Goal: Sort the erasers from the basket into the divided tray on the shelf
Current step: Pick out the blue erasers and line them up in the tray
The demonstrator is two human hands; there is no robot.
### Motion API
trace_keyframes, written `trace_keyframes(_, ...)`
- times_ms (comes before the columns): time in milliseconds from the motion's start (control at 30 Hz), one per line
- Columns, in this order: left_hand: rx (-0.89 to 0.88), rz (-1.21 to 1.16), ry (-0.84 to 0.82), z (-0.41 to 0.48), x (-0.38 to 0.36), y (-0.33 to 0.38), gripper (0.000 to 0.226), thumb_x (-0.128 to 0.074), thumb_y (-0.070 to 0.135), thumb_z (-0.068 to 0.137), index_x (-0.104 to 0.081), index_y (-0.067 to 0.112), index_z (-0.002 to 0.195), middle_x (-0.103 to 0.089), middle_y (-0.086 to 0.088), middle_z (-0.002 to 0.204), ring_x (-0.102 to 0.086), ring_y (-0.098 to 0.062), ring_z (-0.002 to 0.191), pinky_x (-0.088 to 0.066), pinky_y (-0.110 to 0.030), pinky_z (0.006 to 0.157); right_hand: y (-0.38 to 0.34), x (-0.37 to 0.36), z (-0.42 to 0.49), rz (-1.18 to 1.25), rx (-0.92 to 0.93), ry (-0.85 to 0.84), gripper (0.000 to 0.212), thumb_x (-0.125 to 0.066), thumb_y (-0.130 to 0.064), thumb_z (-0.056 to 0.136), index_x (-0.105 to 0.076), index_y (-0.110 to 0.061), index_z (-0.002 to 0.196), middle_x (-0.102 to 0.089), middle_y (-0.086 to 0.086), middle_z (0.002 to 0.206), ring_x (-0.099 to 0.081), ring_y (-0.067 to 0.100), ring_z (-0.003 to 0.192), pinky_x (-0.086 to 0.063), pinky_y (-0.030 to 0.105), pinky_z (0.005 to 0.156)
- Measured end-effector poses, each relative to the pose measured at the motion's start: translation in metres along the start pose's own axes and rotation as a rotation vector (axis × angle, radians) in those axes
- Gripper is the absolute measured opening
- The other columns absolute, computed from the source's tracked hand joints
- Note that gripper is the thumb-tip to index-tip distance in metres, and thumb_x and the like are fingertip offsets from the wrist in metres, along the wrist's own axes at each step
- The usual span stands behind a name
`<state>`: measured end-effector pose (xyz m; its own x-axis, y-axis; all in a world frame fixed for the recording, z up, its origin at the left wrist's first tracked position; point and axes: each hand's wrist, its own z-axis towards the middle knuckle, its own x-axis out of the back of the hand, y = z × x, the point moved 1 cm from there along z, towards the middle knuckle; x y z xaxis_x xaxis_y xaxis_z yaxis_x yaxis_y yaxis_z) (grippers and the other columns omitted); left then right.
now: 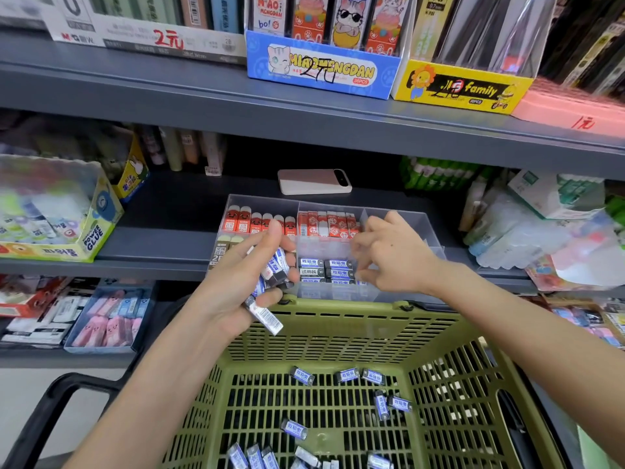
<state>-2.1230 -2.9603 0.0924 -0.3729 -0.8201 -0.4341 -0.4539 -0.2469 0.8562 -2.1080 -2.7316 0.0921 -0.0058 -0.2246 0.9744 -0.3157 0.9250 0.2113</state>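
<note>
1. Erasers [275, 267] in blue-and-black sleeves are bunched in the left hand [243, 279], whose fingers and thumb curl round the stack. One stray eraser [265, 316] sticks out below the palm, above the far rim of the green basket [355, 308].
2. Behind that hand, the clear divided tray [263, 202] sits at the front edge of the shelf [162, 245]. Its front-left compartment holds beige-topped erasers [223, 247] in dark sleeves. Its back-left compartment holds a row of red erasers [257, 225] standing upright.
3. A pink phone [314, 181] lies flat on the shelf, just behind the tray's back wall.
4. The back-middle compartment holds red-and-white erasers [329, 225] standing on end. The front-middle compartment holds sorted erasers [324, 271] of the blue-and-black kind, lying flat in rows.
5. The right hand [395, 255] hangs over the right side of the front-middle compartment, its fingers curled downward with the tips at the erasers there. Blur hides whether they pinch one, so its grip cannot be told.
6. The basket stands against the shelf front below the tray, and loose erasers [382, 404], also blue-and-black, lie scattered over its slatted floor.
</note>
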Motion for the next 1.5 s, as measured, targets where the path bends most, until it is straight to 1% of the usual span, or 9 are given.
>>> trace_keyframes(200,0.078,-0.208,0.045,0.002,-0.011,-0.001,0.036,-0.065,0.049,0.059,-0.064,0.013,0.065,-0.057,-0.002,0.059,-0.057,-0.012,0.049,-0.026,-0.012,0.025,-0.005,0.007,-0.011,0.071,-0.095,0.109,0.031,-0.045,-0.039,0.095,-0.072,-0.025,0.1,-0.061,-0.015,0.113,-0.043,0.015,0.105,-0.024,0.031,0.087)
trace_keyframes(300,0.058,-0.289,0.093,0.002,-0.018,-0.001,0.037,-0.062,0.049,0.064,-0.058,0.012,0.068,-0.056,-0.003,0.057,-0.053,-0.01,0.046,-0.026,-0.013,0.025,-0.028,0.028,-0.023,0.733,-0.167,0.289,0.026,-0.056,-0.033,0.092,-0.074,-0.017,0.084,-0.07,-0.005,0.088,-0.055,0.012,0.087,-0.039,0.029,0.082)
trace_keyframes(433,-0.037,-0.394,0.197,0.004,-0.024,-0.001,0.037,-0.058,0.05,0.076,-0.053,0.014,0.071,-0.057,-0.003,0.055,-0.046,-0.008,0.036,-0.03,-0.011,0.029,-0.08,0.051,-0.035,1.246,-0.113,0.166,0.008,-0.072,-0.034,0.078,-0.064,-0.034,0.079,-0.069,-0.006,0.078,-0.061,0.009,0.072,-0.048,0.017,0.067)
trace_keyframes(667,-0.136,-0.384,0.355,0.004,-0.024,0.008,0.035,-0.058,0.053,0.082,-0.057,0.018,0.078,-0.062,0.003,0.056,-0.054,-0.008,0.048,-0.045,-0.021,0.048,-0.098,0.056,-0.035,1.214,-0.143,0.245,0.006,-0.069,-0.026,0.083,-0.071,-0.021,0.083,-0.066,0.002,0.072,-0.057,0.016,0.067,-0.046,0.028,0.065)
trace_keyframes(800,-0.182,-0.432,0.397,0.0,0.0,0.024,0.033,-0.051,0.046,0.092,-0.054,0.014,0.083,-0.06,0.002,0.054,-0.049,-0.004,0.043,-0.03,-0.013,0.03,-0.054,0.053,-0.023,1.387,-0.352,0.272,0.008,-0.07,-0.014,0.082,-0.068,-0.022,0.079,-0.062,-0.002,0.061,-0.051,0.009,0.054,-0.042,0.027,0.06)
trace_keyframes(967,-0.101,-0.403,0.361,-0.005,0.017,0.022,0.038,-0.05,0.047,0.092,-0.058,0.016,0.072,-0.055,0.001,0.058,-0.036,-0.003,0.046,-0.024,-0.013,0.027,-0.036,0.023,0.005,1.24,-0.447,-0.082,0.014,-0.071,-0.005,0.079,-0.06,-0.011,0.075,-0.062,-0.004,0.051,-0.055,0.008,0.048,-0.043,0.023,0.05)
trace_keyframes(1133,-0.029,-0.533,0.244,-0.009,0.015,0.019,0.035,-0.049,0.039,0.094,-0.063,0.015,0.074,-0.055,-0.004,0.066,-0.044,-0.004,0.044,-0.028,-0.011,0.029,-0.04,0.011,0.025,1.15,-0.461,-0.19,0.02,-0.069,-0.002,0.078,-0.064,-0.013,0.063,-0.06,-0.008,0.047,-0.048,0.004,0.043,-0.035,0.016,0.039)
trace_keyframes(1367,0.048,-0.595,0.191,-0.013,0.006,0.017,0.017,-0.054,0.027,0.09,-0.059,0.012,0.085,-0.057,-0.003,0.075,-0.059,-0.008,0.053,-0.03,-0.01,0.03,-0.043,0.007,0.03,0.839,-0.318,-0.258,0.013,-0.064,-0.008,0.083,-0.075,-0.009,0.09,-0.073,0.001,0.094,-0.064,0.011,0.092,-0.048,0.031,0.094)
trace_keyframes(1500,0.036,-0.572,0.216,-0.014,0.0,0.016,0.01,-0.054,0.017,0.09,-0.059,0.009,0.088,-0.067,-0.006,0.075,-0.07,-0.014,0.065,-0.032,-0.01,0.03,-0.049,0.017,0.019,1.005,-0.326,0.025,0.03,-0.059,-0.018,0.09,-0.067,0.001,0.068,-0.063,0.001,0.065,-0.05,0.01,0.059,-0.047,0.018,0.063)
